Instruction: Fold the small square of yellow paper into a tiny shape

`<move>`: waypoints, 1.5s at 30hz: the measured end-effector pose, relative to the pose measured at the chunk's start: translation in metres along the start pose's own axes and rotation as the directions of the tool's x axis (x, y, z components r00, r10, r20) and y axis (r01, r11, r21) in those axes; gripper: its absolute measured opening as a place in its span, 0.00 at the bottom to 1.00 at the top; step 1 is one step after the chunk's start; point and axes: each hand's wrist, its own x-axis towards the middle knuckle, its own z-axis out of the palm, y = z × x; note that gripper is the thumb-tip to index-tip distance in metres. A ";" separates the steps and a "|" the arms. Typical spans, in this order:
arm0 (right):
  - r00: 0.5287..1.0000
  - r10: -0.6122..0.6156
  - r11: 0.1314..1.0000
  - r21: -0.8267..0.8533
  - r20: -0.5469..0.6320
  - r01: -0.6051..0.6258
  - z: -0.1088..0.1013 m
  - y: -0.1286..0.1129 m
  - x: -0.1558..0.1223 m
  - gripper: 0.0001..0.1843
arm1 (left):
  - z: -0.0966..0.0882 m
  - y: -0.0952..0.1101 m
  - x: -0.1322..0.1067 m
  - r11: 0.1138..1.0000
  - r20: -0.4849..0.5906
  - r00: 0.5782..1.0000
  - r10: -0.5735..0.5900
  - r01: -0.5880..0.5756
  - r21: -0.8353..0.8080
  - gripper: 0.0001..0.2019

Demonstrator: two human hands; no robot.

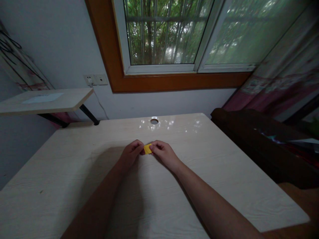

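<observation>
A small yellow folded piece point(147, 148), perhaps paper, sits between my two hands just above the pale wooden table point(211, 166). My left hand point(131, 154) pinches its left side with curled fingers. My right hand point(162, 153) pinches its right side the same way. Both forearms reach in from the bottom edge of the view. Most of the yellow piece is hidden by my fingertips.
A round cable hole point(154, 121) lies in the table near its far edge. A raised side shelf point(50, 99) stands at the left, with wall sockets point(96, 79) behind it. A dark wooden bed frame point(261, 139) borders the right side, below a window point(174, 36).
</observation>
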 end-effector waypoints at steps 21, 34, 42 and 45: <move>0.978 -0.207 0.902 -0.384 0.022 0.199 -0.001 -0.001 -0.003 0.06 | 0.002 -0.002 -0.002 0.954 -0.006 0.999 0.047 -0.043 0.297 0.12; 0.961 -0.271 0.894 -0.386 -0.062 0.227 -0.001 -0.007 -0.003 0.04 | 0.001 0.000 -0.003 0.952 -0.064 0.995 0.071 -0.049 0.303 0.12; 0.974 -0.203 0.949 -0.264 -0.101 0.171 -0.005 -0.002 -0.001 0.06 | 0.001 0.000 -0.002 0.972 -0.114 0.992 0.051 -0.024 0.232 0.12; 0.975 -0.176 0.967 -0.211 -0.139 0.144 -0.007 -0.002 0.000 0.08 | 0.000 0.000 -0.001 0.980 -0.132 0.990 0.050 -0.024 0.196 0.12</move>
